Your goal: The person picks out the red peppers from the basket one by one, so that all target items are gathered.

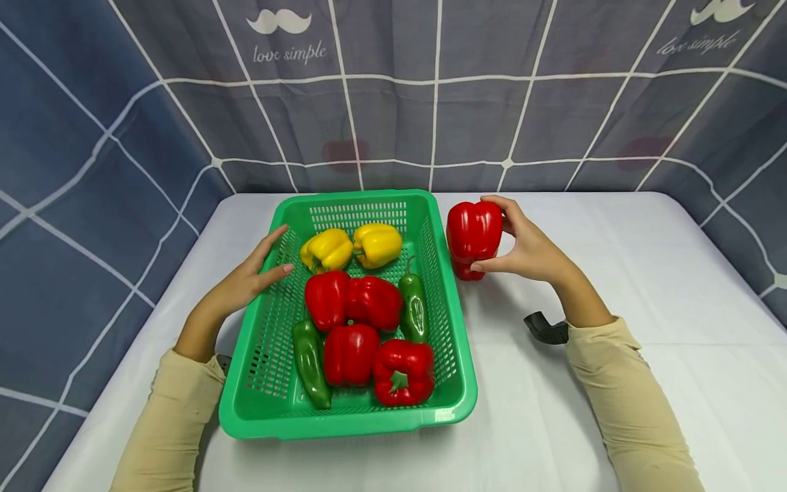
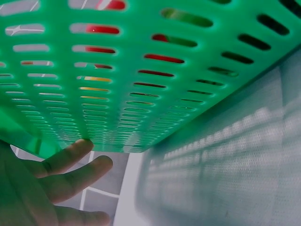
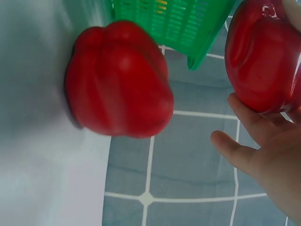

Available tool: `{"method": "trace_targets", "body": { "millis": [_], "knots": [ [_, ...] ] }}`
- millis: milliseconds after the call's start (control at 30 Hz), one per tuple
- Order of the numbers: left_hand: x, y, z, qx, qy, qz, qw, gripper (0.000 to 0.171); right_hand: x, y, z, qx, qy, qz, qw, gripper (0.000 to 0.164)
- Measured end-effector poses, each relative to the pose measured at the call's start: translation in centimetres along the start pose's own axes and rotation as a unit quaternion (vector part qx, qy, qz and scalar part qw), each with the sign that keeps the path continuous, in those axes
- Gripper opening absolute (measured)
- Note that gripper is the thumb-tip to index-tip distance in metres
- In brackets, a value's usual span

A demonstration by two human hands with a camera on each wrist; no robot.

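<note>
My right hand (image 1: 533, 247) grips a red bell pepper (image 1: 474, 229) between thumb and fingers, just right of the green basket (image 1: 344, 426). In the right wrist view, that raised pepper (image 3: 265, 56) is apart from another red bell pepper (image 3: 120, 80), which sits on the table and is mostly hidden in the head view. My left hand (image 1: 241, 281) is at the basket's left rim, its fingers extended. Inside the basket are two yellow bell peppers (image 1: 378, 244), several red bell peppers (image 1: 350, 354) and two long green peppers (image 1: 415, 307).
A white cloth (image 1: 676, 273) covers the table. Grey-blue curtains with white grid lines (image 1: 393, 123) hang behind and at both sides. A black strap (image 1: 546, 329) shows at my right wrist.
</note>
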State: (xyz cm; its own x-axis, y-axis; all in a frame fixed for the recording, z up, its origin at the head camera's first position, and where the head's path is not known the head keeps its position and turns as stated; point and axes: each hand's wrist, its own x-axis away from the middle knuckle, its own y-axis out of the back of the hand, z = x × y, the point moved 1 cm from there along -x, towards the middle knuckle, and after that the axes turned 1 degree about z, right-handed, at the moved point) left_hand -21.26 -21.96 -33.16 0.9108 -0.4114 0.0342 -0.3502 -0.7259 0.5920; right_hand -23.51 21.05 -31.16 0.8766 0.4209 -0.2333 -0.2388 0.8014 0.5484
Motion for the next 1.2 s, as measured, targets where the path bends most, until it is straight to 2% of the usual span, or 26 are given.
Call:
{"method": "trace_targets", "body": {
  "millis": [533, 733, 933, 1200],
  "knots": [
    [0.2, -0.1, 0.0, 0.001, 0.017, -0.003, 0.9999, 0.074, 1.3, 1.7, -1.2, 0.022, -0.022, -0.018, 0.999, 0.089],
    [0.2, 0.0, 0.1, 0.009, 0.002, -0.002, 1.0, 0.072, 1.6, 2.3, -1.6, 0.018, -0.048, -0.025, 0.998, 0.09],
    [0.4, 0.0, 0.2, 0.01, -0.01, 0.002, 0.9999, 0.073, 1.7, 2.9, -2.2, 0.018, -0.077, -0.009, 0.997, 0.089],
    [0.4, 0.1, 0.2, 0.013, -0.012, 0.001, 0.9998, 0.074, 1.8, 3.4, -2.9, 0.032, -0.09, 0.003, 0.995, 0.088]
  ]
}}
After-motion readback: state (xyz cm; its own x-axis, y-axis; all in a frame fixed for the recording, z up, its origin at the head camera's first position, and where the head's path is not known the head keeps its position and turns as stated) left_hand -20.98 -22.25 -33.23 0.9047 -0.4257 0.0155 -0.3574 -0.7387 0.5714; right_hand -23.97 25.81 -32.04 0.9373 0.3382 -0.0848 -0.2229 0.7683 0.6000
